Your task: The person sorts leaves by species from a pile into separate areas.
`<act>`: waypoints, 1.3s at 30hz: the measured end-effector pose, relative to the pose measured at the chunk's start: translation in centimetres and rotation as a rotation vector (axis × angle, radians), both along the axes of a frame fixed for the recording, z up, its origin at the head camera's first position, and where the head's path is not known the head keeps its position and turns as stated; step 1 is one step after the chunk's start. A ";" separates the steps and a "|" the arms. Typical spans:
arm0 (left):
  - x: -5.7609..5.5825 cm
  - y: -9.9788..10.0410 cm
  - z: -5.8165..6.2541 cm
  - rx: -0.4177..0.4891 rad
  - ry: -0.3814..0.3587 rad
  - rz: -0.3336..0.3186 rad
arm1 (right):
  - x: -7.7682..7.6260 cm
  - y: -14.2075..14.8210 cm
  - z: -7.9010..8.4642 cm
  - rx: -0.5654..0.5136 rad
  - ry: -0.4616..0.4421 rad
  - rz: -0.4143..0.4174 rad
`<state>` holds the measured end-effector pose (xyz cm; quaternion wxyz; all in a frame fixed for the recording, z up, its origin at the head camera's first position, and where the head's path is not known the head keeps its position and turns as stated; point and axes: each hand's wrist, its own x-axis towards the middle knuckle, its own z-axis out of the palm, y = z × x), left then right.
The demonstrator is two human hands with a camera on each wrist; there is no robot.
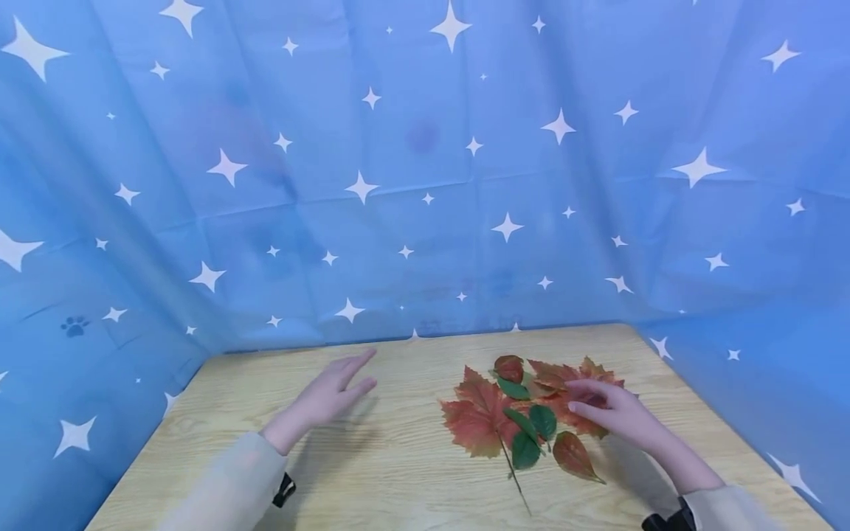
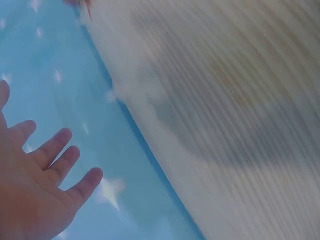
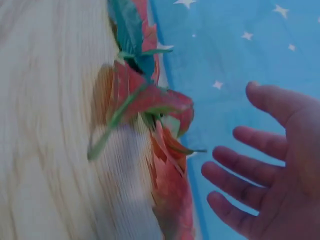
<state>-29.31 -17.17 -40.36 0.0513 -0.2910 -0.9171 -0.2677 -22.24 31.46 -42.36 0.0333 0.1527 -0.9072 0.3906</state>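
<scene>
Leaves (image 1: 478, 417), some red and some green, are gathered in a loose, overlapping group on the right half of the table (image 1: 398, 442), and one long stem (image 1: 514, 476) is pointed to the near side. The right hand (image 1: 614, 409) is held above the red leaves (image 1: 587, 425) at the right of this group, with its fingers apart and only slightly bent, and nothing is gripped by it. The left hand (image 1: 327, 396), with fingers extended and nothing gripped, is held over the left part, well apart from the leaves, and a blue cloth (image 1: 398, 162) is seen at the far side.
</scene>
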 end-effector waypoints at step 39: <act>1.4 22.6 -3.2 0.083 -0.559 -0.178 | -2.6 -2.3 -4.0 -0.163 -0.236 -0.006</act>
